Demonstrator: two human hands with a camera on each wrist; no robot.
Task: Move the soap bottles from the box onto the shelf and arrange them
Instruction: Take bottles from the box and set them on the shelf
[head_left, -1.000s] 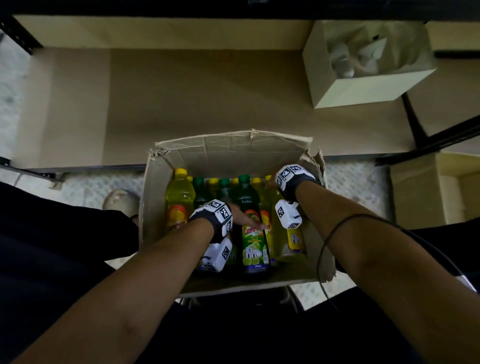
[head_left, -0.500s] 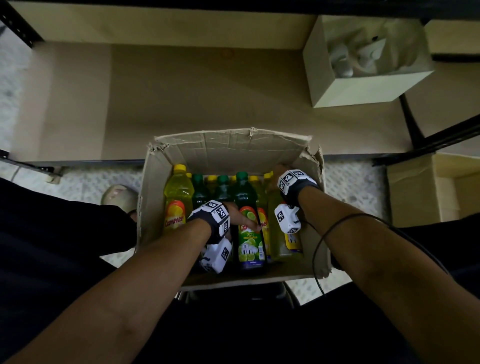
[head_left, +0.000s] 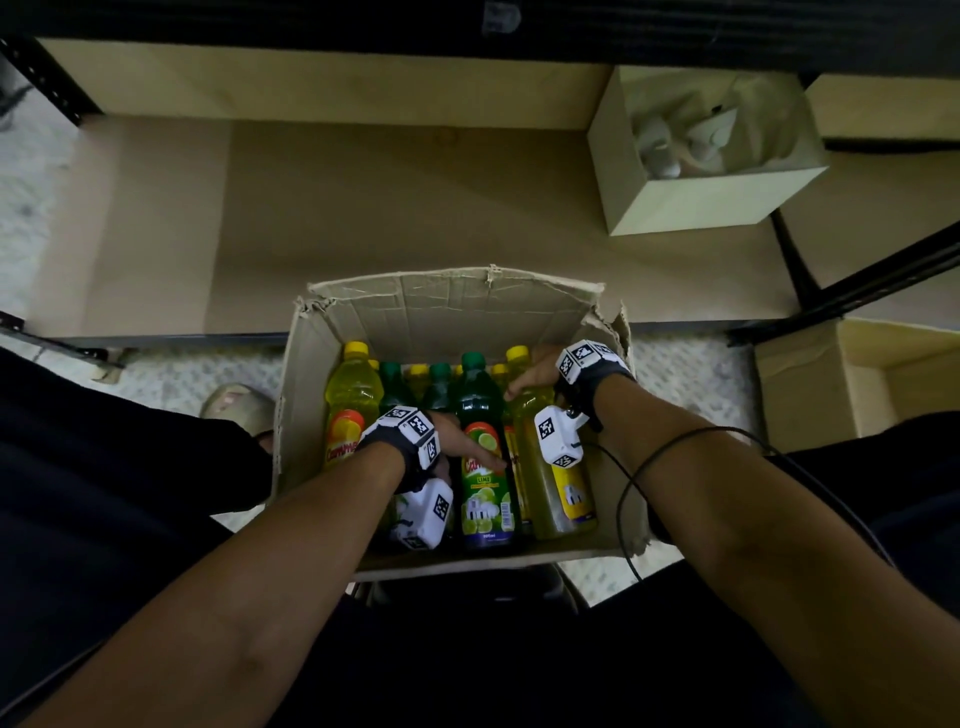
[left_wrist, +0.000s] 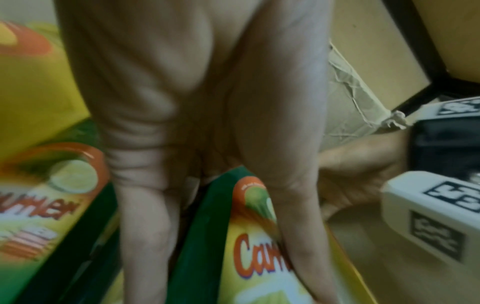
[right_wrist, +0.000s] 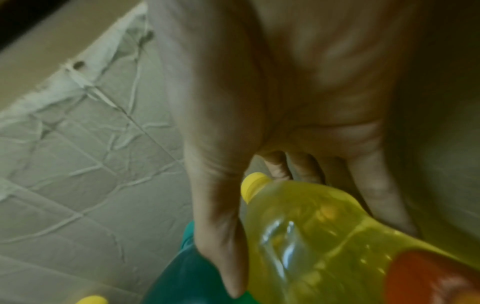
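Observation:
An open cardboard box (head_left: 447, 306) on the floor holds several upright soap bottles, yellow and green. My left hand (head_left: 467, 441) grips a green lime bottle (head_left: 485, 457) around its label; in the left wrist view the fingers (left_wrist: 145, 236) and thumb straddle that green bottle (left_wrist: 249, 246). My right hand (head_left: 535, 371) wraps the shoulder of a yellow bottle (head_left: 556, 483) at the box's right side; the right wrist view has thumb and fingers (right_wrist: 374, 185) around the yellow bottle (right_wrist: 311, 226) below its cap. The brown shelf (head_left: 405, 208) lies bare beyond the box.
A pale open box (head_left: 696, 202) with white items stands on the shelf at the back right. Another cardboard box (head_left: 810, 379) sits on the floor to the right. Black shelf posts (head_left: 857, 280) run at the right. A sandalled foot (head_left: 234, 405) is left of the box.
The green lime bottle and the yellow bottle have risen slightly in my hands. Both hands keep their holds; the view shifted a little.

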